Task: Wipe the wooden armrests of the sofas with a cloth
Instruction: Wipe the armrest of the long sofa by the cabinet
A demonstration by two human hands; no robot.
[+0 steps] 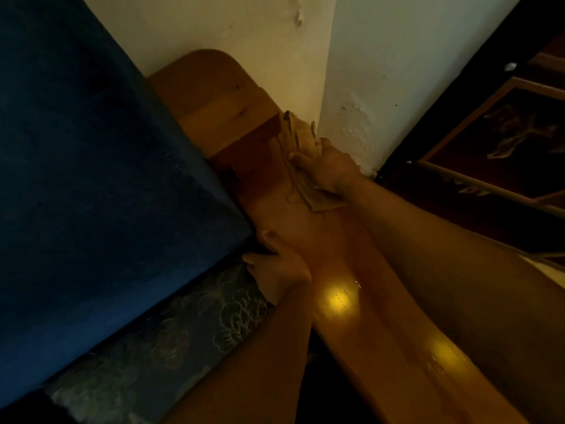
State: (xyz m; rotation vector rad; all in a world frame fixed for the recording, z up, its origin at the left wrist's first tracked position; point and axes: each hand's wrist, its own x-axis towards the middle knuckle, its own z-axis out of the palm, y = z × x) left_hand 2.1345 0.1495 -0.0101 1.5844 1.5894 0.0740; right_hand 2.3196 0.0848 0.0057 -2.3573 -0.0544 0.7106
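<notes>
A glossy wooden armrest runs from the lower right up to the wall corner, where it meets a wooden back post. My right hand presses a tan cloth flat on the armrest's far end, close to the wall. My left hand rests on the armrest's inner edge, its fingers curled over the side next to the blue back cushion. Part of the cloth is hidden under my right hand.
A cream wall and a white wall meet just behind the armrest's end. A patterned seat cushion lies below the blue one. A dark framed panel stands on the right.
</notes>
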